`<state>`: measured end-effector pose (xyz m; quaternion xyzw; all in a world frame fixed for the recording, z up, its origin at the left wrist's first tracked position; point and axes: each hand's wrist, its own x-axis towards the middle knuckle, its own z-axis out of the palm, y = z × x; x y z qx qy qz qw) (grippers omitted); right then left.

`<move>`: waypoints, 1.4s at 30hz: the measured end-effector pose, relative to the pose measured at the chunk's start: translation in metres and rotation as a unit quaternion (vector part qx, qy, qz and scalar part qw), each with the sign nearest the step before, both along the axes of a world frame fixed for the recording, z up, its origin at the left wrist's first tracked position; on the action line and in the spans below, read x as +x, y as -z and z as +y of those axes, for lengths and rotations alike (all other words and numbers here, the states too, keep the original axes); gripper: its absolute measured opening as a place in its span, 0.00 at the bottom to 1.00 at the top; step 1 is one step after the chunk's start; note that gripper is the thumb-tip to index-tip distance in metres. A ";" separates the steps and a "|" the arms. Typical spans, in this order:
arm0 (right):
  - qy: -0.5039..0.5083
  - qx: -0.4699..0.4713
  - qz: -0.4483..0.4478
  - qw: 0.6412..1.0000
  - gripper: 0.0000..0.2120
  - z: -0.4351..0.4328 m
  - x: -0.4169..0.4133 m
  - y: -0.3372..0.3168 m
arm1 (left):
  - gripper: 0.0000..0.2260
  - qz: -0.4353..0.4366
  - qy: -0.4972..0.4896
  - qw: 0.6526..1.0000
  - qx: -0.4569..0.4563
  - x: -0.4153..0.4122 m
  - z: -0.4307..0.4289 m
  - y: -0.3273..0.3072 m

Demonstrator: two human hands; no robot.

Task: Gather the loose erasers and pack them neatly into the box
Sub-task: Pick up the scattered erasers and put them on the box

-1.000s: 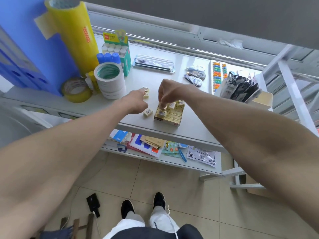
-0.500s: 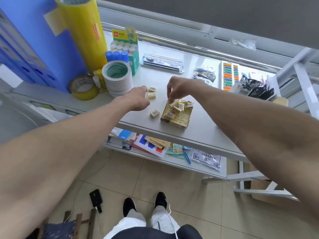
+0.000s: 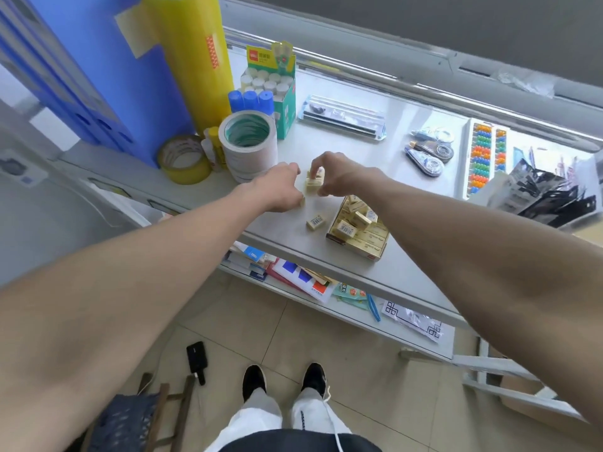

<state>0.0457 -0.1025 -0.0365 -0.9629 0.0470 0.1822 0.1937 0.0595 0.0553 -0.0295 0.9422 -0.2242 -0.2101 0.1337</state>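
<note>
The open yellow eraser box (image 3: 365, 246) lies near the table's front edge, with several cream erasers (image 3: 354, 220) heaped loosely in it. One loose eraser (image 3: 316, 222) with a barcode label lies just left of the box. Further back, my right hand (image 3: 337, 176) pinches a small cluster of erasers (image 3: 314, 183) on the table between thumb and fingers. My left hand (image 3: 280, 187) is curled into a fist right beside that cluster, and a pale eraser corner (image 3: 301, 201) shows at its fingertips.
Stacked white tape rolls (image 3: 248, 145), a yellow tape roll (image 3: 184, 159), a tall yellow film roll (image 3: 192, 57) and a box of glue sticks (image 3: 272, 89) stand at back left. Correction tapes (image 3: 430, 154), an abacus (image 3: 486, 158) and black packets (image 3: 541, 190) lie to the right.
My right hand has left the box and moved back and left to the erasers behind it. My left hand stays next to them, still curled.
</note>
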 end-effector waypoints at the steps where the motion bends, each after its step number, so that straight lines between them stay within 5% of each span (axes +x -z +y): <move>1: 0.001 -0.001 0.003 1.000 0.14 -0.001 -0.001 0.002 | 0.27 -0.002 0.003 1.000 0.001 0.001 0.000 0.001; 14: 0.123 0.066 -0.050 0.989 0.07 -0.042 -0.028 -0.041 | 0.24 0.000 0.029 1.000 0.000 -0.009 -0.022 -0.016; 35: 0.116 0.010 0.041 0.992 0.12 -0.070 -0.083 -0.045 | 0.26 0.000 0.064 0.998 0.022 -0.030 -0.034 -0.023; 42: 0.139 0.012 -0.021 0.990 0.07 -0.068 -0.063 -0.038 | 0.26 0.007 0.046 0.998 0.033 -0.027 -0.031 -0.020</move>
